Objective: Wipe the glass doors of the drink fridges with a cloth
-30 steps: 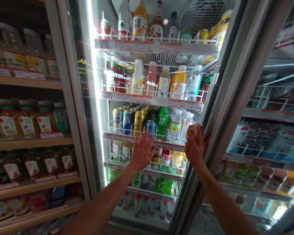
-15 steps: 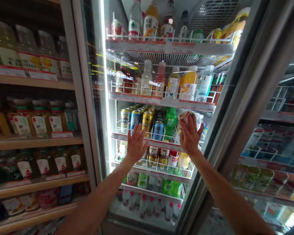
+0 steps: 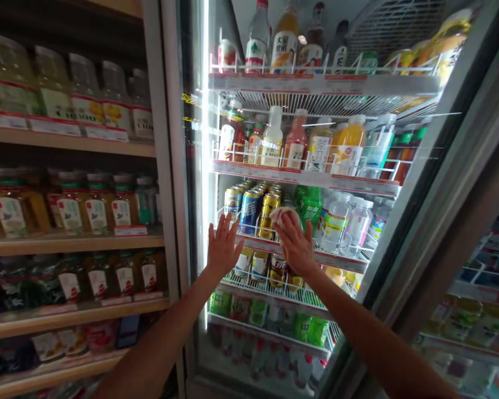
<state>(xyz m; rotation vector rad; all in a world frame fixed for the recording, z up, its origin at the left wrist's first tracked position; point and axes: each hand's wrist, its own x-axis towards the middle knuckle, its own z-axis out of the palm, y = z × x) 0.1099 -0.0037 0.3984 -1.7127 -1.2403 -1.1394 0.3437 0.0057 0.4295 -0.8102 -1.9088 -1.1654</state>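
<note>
The left hand (image 3: 223,246) is splayed, empty; the cloth (image 3: 283,210), held under the right hand (image 3: 294,244), has been brought nearer the gold can (image 3: 267,215).

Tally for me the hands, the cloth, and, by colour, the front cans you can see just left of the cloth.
Hands: 2, left hand and right hand
Cloth: 1
Pale can: 1
Blue can: 1
Gold can: 1
Total: 6
</note>
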